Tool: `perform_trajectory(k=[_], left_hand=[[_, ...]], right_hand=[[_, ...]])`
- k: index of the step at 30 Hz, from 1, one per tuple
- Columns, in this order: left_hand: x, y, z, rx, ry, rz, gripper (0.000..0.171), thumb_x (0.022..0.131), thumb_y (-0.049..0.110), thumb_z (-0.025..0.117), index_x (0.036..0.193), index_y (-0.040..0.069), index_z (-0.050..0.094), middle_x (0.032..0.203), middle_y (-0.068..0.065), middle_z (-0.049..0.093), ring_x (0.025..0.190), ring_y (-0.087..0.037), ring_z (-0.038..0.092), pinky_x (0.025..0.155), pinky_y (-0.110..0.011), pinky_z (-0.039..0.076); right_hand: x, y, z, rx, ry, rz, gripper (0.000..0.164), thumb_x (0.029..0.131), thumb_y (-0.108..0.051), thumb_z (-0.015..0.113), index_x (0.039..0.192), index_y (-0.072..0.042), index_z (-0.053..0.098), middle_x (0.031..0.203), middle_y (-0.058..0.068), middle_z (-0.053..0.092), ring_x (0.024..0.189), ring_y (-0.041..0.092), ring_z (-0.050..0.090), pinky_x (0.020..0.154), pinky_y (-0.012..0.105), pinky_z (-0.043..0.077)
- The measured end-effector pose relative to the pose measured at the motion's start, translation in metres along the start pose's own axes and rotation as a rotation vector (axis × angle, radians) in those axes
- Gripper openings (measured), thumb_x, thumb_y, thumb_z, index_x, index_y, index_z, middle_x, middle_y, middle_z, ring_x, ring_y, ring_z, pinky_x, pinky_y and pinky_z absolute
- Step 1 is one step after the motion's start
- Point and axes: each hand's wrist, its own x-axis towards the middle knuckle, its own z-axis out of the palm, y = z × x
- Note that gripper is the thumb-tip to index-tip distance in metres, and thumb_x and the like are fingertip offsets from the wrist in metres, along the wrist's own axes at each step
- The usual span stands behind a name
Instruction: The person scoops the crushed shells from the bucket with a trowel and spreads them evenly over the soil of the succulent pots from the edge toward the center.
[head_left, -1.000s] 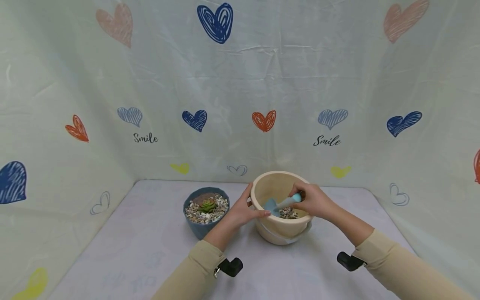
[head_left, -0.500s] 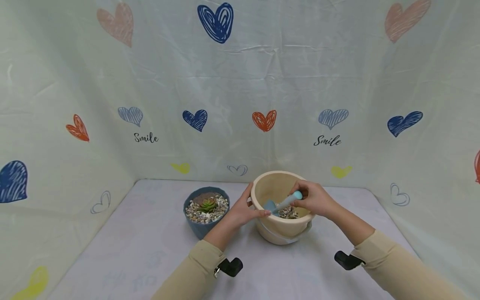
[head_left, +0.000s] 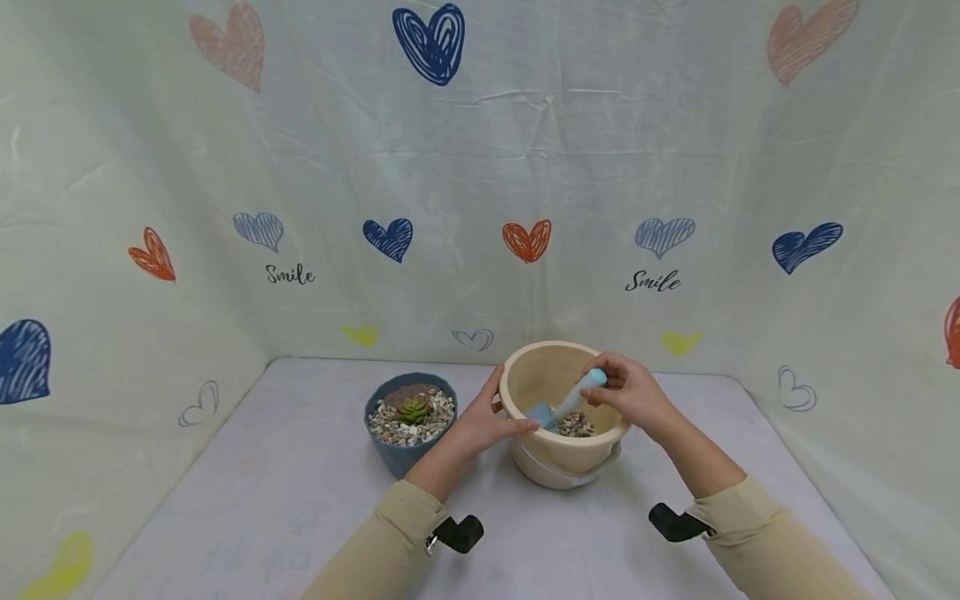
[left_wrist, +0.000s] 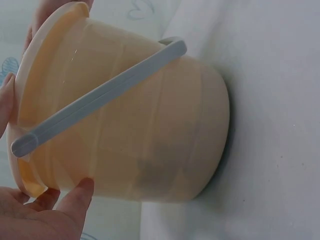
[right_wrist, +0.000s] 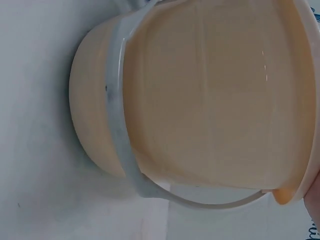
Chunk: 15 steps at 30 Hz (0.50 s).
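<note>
A cream bucket (head_left: 542,461) stands on the table with small mixed stones (head_left: 576,425) in it. My left hand (head_left: 477,423) grips the left side of its rim, thumb across the front edge. Over the right side of the opening, my right hand (head_left: 636,394) pinches the upper handle of a light blue shovel (head_left: 574,402). The blade is down inside the bucket, partly hidden by the rim and my left thumb. In the left wrist view, fingers (left_wrist: 76,202) touch the bucket's outer wall. The right wrist view shows mostly bucket wall (right_wrist: 215,100), with a sliver of hand.
Left of the bucket stands a blue-grey pot (head_left: 402,458) with a green succulent (head_left: 414,409) among pebbles. The bucket's grey carrying handle (left_wrist: 100,100) hangs down along its front. A heart-patterned curtain (head_left: 585,150) surrounds the white table (head_left: 300,475).
My right hand has risen slightly and its forearm has swung left. The shovel's handle has tilted steeper, its blade staying in the bucket. My left hand keeps its hold on the rim.
</note>
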Motion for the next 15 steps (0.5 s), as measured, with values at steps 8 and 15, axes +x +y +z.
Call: perform_trajectory(k=[8,15], left_hand=[[-0.0004,0.0016,-0.0017,0.005,0.004,-0.001,0.109,0.08,0.016,0.082,0.158,0.016,0.006,0.158,-0.018,0.019,0.138,-0.045,0.029,0.105,-0.059,0.033],[-0.0009,-0.0024,-0.0008,-0.013,-0.001,0.016,0.108,0.08,0.016,0.082,0.159,0.017,0.007,0.158,-0.019,0.019,0.137,-0.047,0.029,0.105,-0.06,0.032]], right_hand=[[-0.0017,0.0032,0.0003,0.105,0.128,-0.002,0.033,0.09,0.0,0.068,0.119,0.007,0.055,0.098,0.005,0.067,0.076,0.015,0.063,0.069,0.028,0.054],[-0.0057,0.0082,0.001,0.212,0.237,-0.013,0.037,0.092,-0.002,0.066,0.124,0.01,0.051,0.094,-0.006,0.065,0.078,0.009,0.061,0.069,0.024,0.052]])
